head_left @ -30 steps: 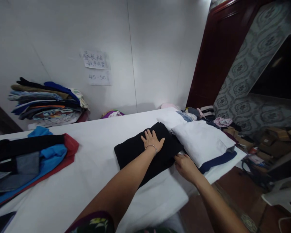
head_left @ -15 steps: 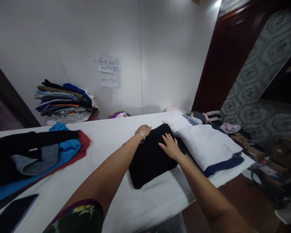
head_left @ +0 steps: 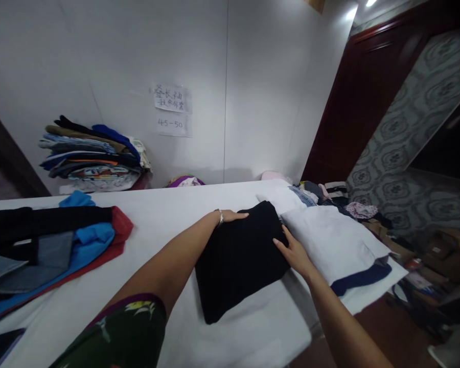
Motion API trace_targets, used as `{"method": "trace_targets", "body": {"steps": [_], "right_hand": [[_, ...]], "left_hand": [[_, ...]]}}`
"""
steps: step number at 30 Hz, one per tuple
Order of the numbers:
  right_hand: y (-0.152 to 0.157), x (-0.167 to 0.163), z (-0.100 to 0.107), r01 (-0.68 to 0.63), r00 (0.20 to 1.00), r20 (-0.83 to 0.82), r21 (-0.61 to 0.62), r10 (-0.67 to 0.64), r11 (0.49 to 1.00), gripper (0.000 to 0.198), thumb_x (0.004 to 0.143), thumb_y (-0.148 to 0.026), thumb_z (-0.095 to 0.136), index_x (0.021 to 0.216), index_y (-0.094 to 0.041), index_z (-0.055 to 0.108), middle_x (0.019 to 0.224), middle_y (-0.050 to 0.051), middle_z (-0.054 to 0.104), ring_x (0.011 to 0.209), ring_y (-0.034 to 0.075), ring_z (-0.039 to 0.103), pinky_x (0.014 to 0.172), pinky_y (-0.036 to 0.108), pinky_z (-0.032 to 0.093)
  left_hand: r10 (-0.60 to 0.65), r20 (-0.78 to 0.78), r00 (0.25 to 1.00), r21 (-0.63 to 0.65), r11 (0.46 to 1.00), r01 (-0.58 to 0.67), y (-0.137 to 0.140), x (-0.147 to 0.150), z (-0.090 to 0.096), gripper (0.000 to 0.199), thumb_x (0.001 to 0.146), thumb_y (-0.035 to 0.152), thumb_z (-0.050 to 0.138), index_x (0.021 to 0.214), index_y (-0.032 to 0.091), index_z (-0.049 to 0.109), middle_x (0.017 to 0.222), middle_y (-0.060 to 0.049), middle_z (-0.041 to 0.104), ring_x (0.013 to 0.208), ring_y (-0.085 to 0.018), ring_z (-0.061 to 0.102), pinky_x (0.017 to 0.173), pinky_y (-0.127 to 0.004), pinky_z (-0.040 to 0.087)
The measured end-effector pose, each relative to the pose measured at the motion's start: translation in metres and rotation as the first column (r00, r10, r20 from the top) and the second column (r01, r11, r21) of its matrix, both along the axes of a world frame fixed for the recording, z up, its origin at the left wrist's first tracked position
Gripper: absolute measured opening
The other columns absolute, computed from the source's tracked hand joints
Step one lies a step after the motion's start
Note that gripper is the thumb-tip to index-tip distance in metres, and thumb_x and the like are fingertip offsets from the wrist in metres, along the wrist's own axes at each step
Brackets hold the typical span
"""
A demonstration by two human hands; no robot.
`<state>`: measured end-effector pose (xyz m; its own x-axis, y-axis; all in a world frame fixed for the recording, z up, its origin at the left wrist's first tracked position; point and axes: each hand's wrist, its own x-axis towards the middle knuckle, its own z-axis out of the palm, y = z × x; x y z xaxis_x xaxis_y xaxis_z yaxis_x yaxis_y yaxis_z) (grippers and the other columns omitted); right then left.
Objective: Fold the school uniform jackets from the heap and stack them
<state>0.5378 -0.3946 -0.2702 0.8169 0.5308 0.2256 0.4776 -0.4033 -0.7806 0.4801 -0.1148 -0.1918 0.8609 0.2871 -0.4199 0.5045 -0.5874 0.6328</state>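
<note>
A black folded garment [head_left: 241,260] lies as a thick, roughly square bundle on the white-covered table [head_left: 164,286]. My left hand [head_left: 232,216], with a bracelet at the wrist, is at its far left edge. The thumb stretches along the top edge, and the other fingers are hidden beyond or under the cloth. At the right edge is my right hand [head_left: 294,251], its thumb on top and its fingers curling around the side. Just right of that hand lies a white folded piece [head_left: 333,243] over dark blue cloth [head_left: 362,277].
At left, black, blue and red clothes [head_left: 94,240] lie spread out. A stack of folded clothes [head_left: 95,158] stands behind, against the wall. Handwritten paper signs [head_left: 172,110] hang there. More clothes [head_left: 362,210] and cardboard boxes [head_left: 440,250] are piled at right.
My right hand has slid from the garment's top to its right edge. My left hand has turned, its thumb now along the far edge. The view has shifted slightly.
</note>
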Motion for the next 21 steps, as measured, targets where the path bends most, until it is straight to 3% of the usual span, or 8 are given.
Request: {"method": "trace_targets", "body": {"steps": [3, 5, 7, 12, 17, 21], "right_hand": [[-0.004, -0.002, 0.000, 0.048, 0.998, -0.053, 0.154, -0.040, 0.987, 0.071, 0.079, -0.053, 0.058, 0.140, -0.023, 0.038, 0.133, 0.009, 0.053, 0.122, 0.027, 0.049, 0.101, 0.044, 0.041], [-0.005, -0.005, 0.002, 0.072, 0.997, -0.048, 0.227, -0.063, 0.971, 0.069, 0.079, -0.051, 0.059, 0.139, -0.022, 0.040, 0.132, 0.009, 0.054, 0.121, 0.026, 0.050, 0.101, 0.044, 0.042], [-0.005, -0.006, 0.005, 0.078, 0.997, -0.001, 0.255, -0.081, 0.964, 0.066, 0.080, -0.050, 0.058, 0.137, -0.022, 0.042, 0.133, 0.009, 0.053, 0.120, 0.026, 0.050, 0.102, 0.044, 0.041], [0.001, 0.009, 0.011, 0.114, 0.975, 0.165, 0.203, -0.149, 0.973, 0.057, 0.081, -0.048, 0.057, 0.130, -0.019, 0.052, 0.124, 0.011, 0.060, 0.111, 0.027, 0.057, 0.097, 0.046, 0.044], [0.011, 0.025, 0.011, 0.003, 0.941, 0.338, 0.078, -0.030, 0.997, 0.044, 0.086, -0.043, 0.051, 0.124, -0.020, 0.057, 0.119, 0.010, 0.062, 0.109, 0.025, 0.058, 0.096, 0.044, 0.045], [0.015, 0.021, 0.018, -0.027, 0.912, 0.409, 0.111, -0.021, 0.993, 0.041, 0.089, -0.043, 0.047, 0.123, -0.022, 0.058, 0.113, 0.009, 0.064, 0.102, 0.023, 0.060, 0.090, 0.040, 0.049]], "left_hand": [[-0.120, 0.018, 0.993, -0.046, 0.992, 0.121, -0.005, 0.007, 0.005, 0.066, 0.058, 0.075, 0.060, 0.086, 0.016, 0.071, 0.107, -0.012, 0.070, 0.094, -0.028, 0.066, 0.082, -0.032, 0.051], [-0.202, 0.077, 0.976, -0.157, 0.965, 0.212, -0.007, 0.009, 0.003, 0.065, 0.063, 0.074, 0.056, 0.093, 0.018, 0.071, 0.107, -0.010, 0.070, 0.095, -0.026, 0.066, 0.082, -0.031, 0.051], [-0.228, 0.089, 0.970, -0.185, 0.953, 0.241, -0.006, 0.013, -0.005, 0.063, 0.071, 0.073, 0.048, 0.096, 0.020, 0.071, 0.105, -0.007, 0.071, 0.094, -0.024, 0.066, 0.082, -0.030, 0.050], [-0.107, 0.002, 0.994, 0.095, 0.990, 0.106, 0.000, 0.027, -0.040, 0.056, 0.076, 0.066, 0.046, 0.080, 0.016, 0.072, 0.102, -0.011, 0.072, 0.098, -0.027, 0.064, 0.089, -0.032, 0.046], [-0.062, 0.082, 0.995, 0.196, 0.980, 0.044, 0.003, 0.026, -0.059, 0.058, 0.085, 0.058, 0.034, 0.092, 0.014, 0.070, 0.110, -0.014, 0.068, 0.106, -0.028, 0.061, 0.091, -0.033, 0.043], [-0.052, 0.163, 0.985, 0.236, 0.972, 0.012, 0.005, 0.017, -0.061, 0.060, 0.087, 0.055, 0.027, 0.104, 0.014, 0.068, 0.118, -0.013, 0.065, 0.110, -0.026, 0.059, 0.093, -0.031, 0.042]]}}
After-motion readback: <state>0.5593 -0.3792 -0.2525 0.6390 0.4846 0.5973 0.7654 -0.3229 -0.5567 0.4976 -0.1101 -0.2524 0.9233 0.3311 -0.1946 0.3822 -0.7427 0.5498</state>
